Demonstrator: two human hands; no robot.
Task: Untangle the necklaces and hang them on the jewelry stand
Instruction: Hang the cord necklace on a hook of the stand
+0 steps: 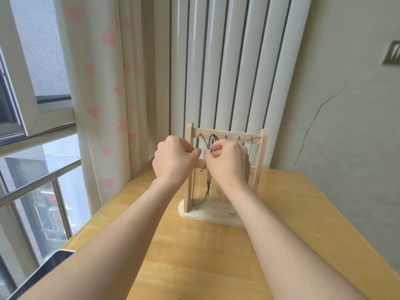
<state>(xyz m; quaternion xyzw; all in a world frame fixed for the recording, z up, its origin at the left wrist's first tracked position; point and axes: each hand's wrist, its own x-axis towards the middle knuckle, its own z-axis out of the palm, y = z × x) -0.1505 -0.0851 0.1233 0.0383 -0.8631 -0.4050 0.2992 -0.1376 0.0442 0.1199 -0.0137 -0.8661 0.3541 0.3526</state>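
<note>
While the necklaces (209,141) hang from the top bar of the stand (263,148) near the far edge of the tabletop (205,256), the left hand (173,159) and right hand (230,161) pinch their dark cords with curled fingers (218,145).

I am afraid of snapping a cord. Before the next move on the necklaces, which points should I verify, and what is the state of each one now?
1. The jewelry stand is upright on the table: ok.
2. The dark cords hang from the top bar: ok.
3. The dark cords are free of each other: not ok, they cross just under the bar.
4. The left hand and right hand each pinch a cord: ok, as far as visible.
5. The silver chain is apart from the cords: cannot tell, the right hand hides part of it.
</note>
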